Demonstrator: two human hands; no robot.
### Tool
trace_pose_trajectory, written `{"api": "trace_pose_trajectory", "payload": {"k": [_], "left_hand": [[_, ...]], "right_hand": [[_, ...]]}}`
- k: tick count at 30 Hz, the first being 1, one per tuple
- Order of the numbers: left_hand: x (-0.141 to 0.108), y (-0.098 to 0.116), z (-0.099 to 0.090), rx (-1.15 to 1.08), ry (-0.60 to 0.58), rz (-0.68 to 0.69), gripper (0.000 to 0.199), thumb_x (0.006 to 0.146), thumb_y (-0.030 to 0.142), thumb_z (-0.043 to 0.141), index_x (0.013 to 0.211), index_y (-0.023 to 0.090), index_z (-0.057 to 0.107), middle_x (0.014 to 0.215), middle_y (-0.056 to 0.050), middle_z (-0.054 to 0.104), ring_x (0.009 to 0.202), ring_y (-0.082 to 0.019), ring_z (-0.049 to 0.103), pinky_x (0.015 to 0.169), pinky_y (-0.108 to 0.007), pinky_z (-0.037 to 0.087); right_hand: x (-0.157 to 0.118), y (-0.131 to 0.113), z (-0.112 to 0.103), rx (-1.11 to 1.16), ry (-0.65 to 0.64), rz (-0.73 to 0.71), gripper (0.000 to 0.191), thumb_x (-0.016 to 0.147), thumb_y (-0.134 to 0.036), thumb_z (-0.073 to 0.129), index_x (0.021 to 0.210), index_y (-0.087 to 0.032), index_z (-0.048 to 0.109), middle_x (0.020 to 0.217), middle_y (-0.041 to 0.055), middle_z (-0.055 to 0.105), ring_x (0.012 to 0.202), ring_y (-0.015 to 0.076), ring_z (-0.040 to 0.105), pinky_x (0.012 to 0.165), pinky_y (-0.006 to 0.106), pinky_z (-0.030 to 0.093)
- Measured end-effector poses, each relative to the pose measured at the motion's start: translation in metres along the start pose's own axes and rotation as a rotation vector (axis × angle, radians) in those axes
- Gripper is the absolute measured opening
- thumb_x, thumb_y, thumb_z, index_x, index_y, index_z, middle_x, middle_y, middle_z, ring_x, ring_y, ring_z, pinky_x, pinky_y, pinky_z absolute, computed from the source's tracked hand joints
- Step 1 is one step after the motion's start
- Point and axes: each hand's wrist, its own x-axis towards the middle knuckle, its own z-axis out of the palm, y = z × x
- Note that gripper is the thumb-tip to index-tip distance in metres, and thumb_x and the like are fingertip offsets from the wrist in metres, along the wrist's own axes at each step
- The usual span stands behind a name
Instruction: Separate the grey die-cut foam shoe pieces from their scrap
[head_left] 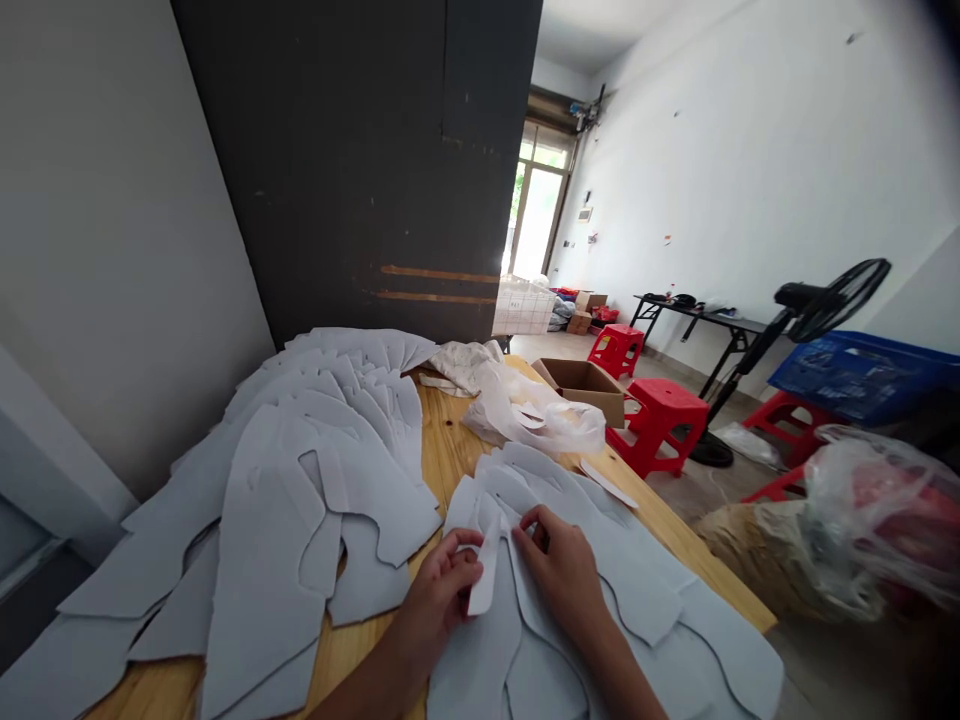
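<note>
My left hand (444,582) pinches a narrow white strip (487,572) between thumb and fingers, its lower end showing a reddish edge. Just right of the strip, my right hand (561,562) is closed, thumb and forefinger together at the tip of a shaped white sheet piece (530,592). Both hands are over an overlapping spread of curved white cut-out pieces (637,590). A larger heap of similar white cut-outs (277,530) lies to the left, several with small slots.
The wooden table (442,440) meets a dark panel (360,170). Near its far right edge lies a clear plastic bag (562,425) beside a crumpled cloth (466,365). Beyond stand a cardboard box (611,400), red stools (667,400), a black fan (832,305) and a blue crate (862,375).
</note>
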Motion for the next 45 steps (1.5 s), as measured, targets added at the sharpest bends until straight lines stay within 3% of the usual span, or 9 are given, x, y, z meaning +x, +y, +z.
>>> {"api": "trace_pose_trajectory", "payload": {"k": [10, 15, 17, 21, 25, 30, 32, 36, 45], "left_hand": [[0.019, -0.023, -0.017, -0.014, 0.024, 0.039, 0.060, 0.057, 0.049, 0.091, 0.101, 0.024, 0.059, 0.064, 0.011, 0.040, 0.051, -0.006, 0.035, 0.045, -0.021, 0.021], [0.013, -0.016, -0.018, 0.057, -0.073, 0.052, 0.064, 0.062, 0.060, 0.092, 0.104, 0.026, 0.057, 0.066, 0.013, 0.044, 0.038, 0.000, 0.022, 0.038, -0.021, 0.010], [0.009, -0.011, -0.016, 0.088, -0.119, 0.047, 0.065, 0.064, 0.061, 0.092, 0.106, 0.027, 0.056, 0.073, 0.011, 0.050, 0.036, 0.002, 0.019, 0.037, -0.021, 0.008], [0.004, -0.007, -0.013, 0.118, -0.160, 0.125, 0.074, 0.062, 0.062, 0.095, 0.115, 0.029, 0.054, 0.083, 0.008, 0.059, 0.037, 0.004, 0.024, 0.038, -0.020, 0.010], [0.005, -0.012, -0.016, 0.145, -0.162, 0.177, 0.074, 0.068, 0.060, 0.093, 0.123, 0.030, 0.054, 0.083, 0.006, 0.061, 0.041, 0.001, 0.028, 0.040, -0.020, 0.011], [0.007, -0.009, -0.022, 0.217, -0.111, 0.183, 0.066, 0.073, 0.052, 0.089, 0.124, 0.034, 0.050, 0.083, 0.006, 0.060, 0.041, 0.000, 0.025, 0.041, -0.021, 0.014], [0.003, -0.004, -0.021, 0.240, -0.100, 0.182, 0.064, 0.074, 0.049, 0.087, 0.124, 0.034, 0.049, 0.085, 0.005, 0.062, 0.041, 0.000, 0.026, 0.041, -0.020, 0.015], [-0.005, 0.004, -0.016, 0.259, -0.092, 0.135, 0.066, 0.075, 0.047, 0.085, 0.128, 0.033, 0.050, 0.087, 0.004, 0.064, 0.037, 0.001, 0.025, 0.038, -0.020, 0.013], [-0.003, 0.003, -0.019, 0.330, -0.130, 0.018, 0.067, 0.076, 0.043, 0.084, 0.130, 0.036, 0.045, 0.079, 0.008, 0.066, 0.033, 0.000, 0.025, 0.033, -0.021, 0.011]], "right_hand": [[0.004, 0.003, 0.006, 0.083, 0.040, -0.005, 0.020, 0.090, -0.041, 0.066, 0.083, -0.025, 0.076, 0.061, -0.0001, 0.064, 0.062, 0.0225, 0.057, 0.068, 0.033, 0.035], [0.007, 0.005, 0.008, 0.161, 0.062, 0.040, 0.035, 0.088, -0.041, 0.067, 0.118, -0.026, 0.076, 0.064, -0.0008, 0.063, 0.065, 0.0248, 0.059, 0.067, 0.033, 0.037], [0.009, 0.007, 0.005, 0.231, 0.043, 0.066, 0.033, 0.090, -0.044, 0.065, 0.113, -0.024, 0.076, 0.067, -0.0003, 0.064, 0.067, 0.0245, 0.060, 0.066, 0.033, 0.038], [0.019, 0.008, -0.007, 0.322, -0.042, 0.033, 0.029, 0.091, -0.047, 0.061, 0.094, -0.021, 0.075, 0.070, 0.0000, 0.064, 0.070, 0.0223, 0.060, 0.065, 0.030, 0.039], [0.038, -0.002, -0.013, 0.353, -0.089, -0.066, 0.026, 0.087, -0.039, 0.060, 0.090, -0.018, 0.074, 0.071, 0.0007, 0.064, 0.072, 0.0214, 0.059, 0.068, 0.031, 0.041], [0.066, -0.022, -0.001, 0.545, -0.359, -0.180, 0.026, 0.081, -0.025, 0.055, 0.096, -0.023, 0.076, 0.097, 0.0026, 0.072, 0.095, 0.0231, 0.064, 0.087, 0.033, 0.046], [0.074, -0.024, 0.007, 0.588, -0.469, -0.149, 0.027, 0.078, -0.022, 0.053, 0.091, -0.022, 0.076, 0.094, 0.0028, 0.073, 0.099, 0.0241, 0.064, 0.092, 0.035, 0.046], [0.078, -0.019, 0.017, 0.613, -0.504, -0.135, 0.023, 0.074, -0.021, 0.052, 0.080, -0.022, 0.074, 0.087, 0.0027, 0.072, 0.098, 0.0245, 0.064, 0.094, 0.036, 0.045], [0.073, -0.016, 0.010, 0.794, -0.478, -0.060, 0.008, 0.068, -0.025, 0.060, 0.073, -0.023, 0.055, 0.065, -0.0063, 0.055, 0.062, 0.0138, 0.049, 0.061, 0.024, 0.037]]}}
